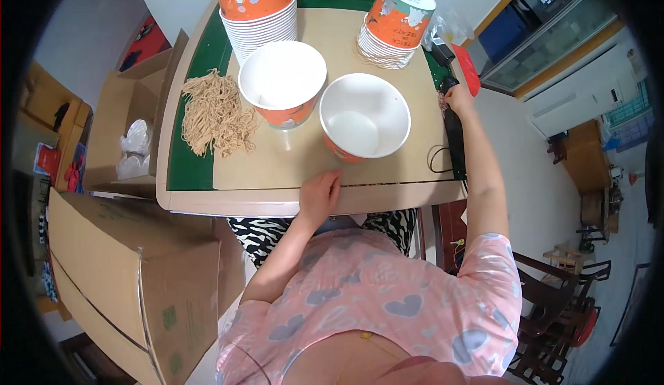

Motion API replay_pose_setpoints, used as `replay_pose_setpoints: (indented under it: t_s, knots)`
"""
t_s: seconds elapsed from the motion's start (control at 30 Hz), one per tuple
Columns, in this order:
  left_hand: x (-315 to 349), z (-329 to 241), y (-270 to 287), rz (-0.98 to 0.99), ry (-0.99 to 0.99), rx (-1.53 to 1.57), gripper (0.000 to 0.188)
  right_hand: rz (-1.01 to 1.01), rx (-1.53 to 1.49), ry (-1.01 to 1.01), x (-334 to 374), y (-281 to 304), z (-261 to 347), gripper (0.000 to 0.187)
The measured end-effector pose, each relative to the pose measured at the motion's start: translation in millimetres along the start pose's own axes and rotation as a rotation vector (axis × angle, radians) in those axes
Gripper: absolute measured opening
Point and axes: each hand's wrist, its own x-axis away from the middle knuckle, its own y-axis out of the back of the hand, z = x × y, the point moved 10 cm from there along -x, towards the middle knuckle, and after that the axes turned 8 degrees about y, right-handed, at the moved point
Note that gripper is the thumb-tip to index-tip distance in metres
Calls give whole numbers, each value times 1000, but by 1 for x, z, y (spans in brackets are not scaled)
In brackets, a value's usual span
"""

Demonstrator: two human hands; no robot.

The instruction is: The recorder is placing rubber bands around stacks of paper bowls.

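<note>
My left hand (319, 195) rests at the table's front edge with its fingers curled in, and nothing shows in them. At the table's right edge, the fingers of my right hand (459, 99) are closed around part of a dark object (449, 83) whose kind I cannot make out. Just ahead of my left hand stands a paper bucket (365, 116), white inside and orange outside. A second paper bucket (282, 75), also open side up, is beside it to the left. Further left lies a loose heap of tan twine (216, 114).
A tall stack of buckets (259, 25) stands at the back left, and an upside-down stack (398, 22) at the back right. A long black item (454, 143) with a thin cord lies along the right edge. Cardboard boxes (176, 302) stand left of the table (311, 203).
</note>
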Motion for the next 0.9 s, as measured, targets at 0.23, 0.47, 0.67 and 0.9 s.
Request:
replay_pose_setpoints:
  t_s: [0.23,0.47,0.67,0.9]
  knots:
    - [2,3,2,-18,9,-36,12,-135,39,-94,9,13,4,14]
    - [0,44,81,-301,238,48,6,-522,-663,127,80,53,75,21]
    - [-15,100,164,-577,435,-108,7,-699,-1149,-6,204,6,125,15]
    - [-26,110,167,-509,457,-490,11,-499,-1087,23,239,-25,179,20]
